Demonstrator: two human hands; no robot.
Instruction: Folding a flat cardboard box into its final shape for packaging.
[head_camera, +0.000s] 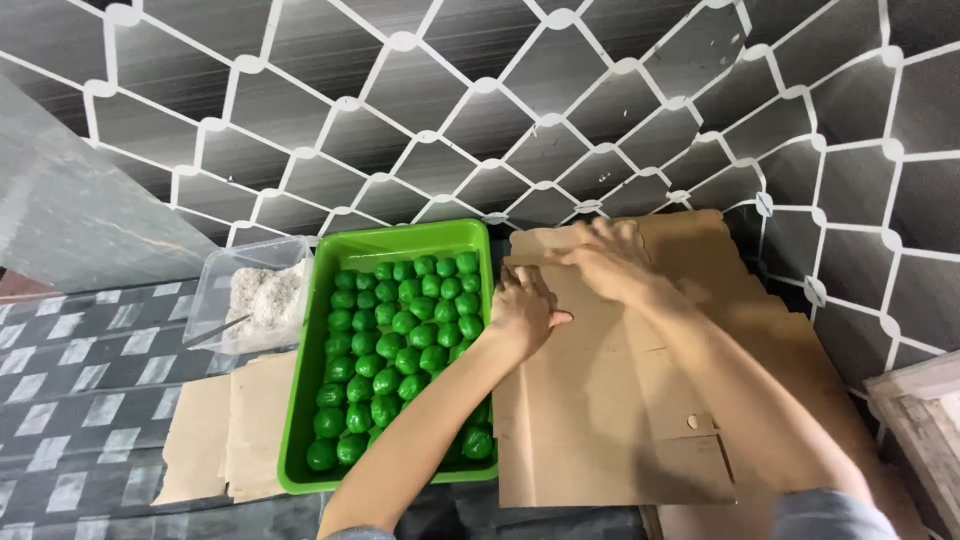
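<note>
A flattened brown cardboard sheet (600, 420) lies on the surface to the right of a green plastic tray (390, 246). My left hand (525, 310) presses flat on the cardboard's left edge, just beside the tray. On the sheet's far edge rests my right hand (608, 262), fingers spread and palm down. Rows of several green round balls (395, 340) fill the tray. My left forearm crosses over the tray's near right corner.
A clear plastic box (255, 290) with white shredded stuff and a utensil stands left of the tray. More cardboard (225, 430) lies under the tray's left side. A dark wall with a white lattice pattern rises behind. A wooden piece (925, 420) sits at the right.
</note>
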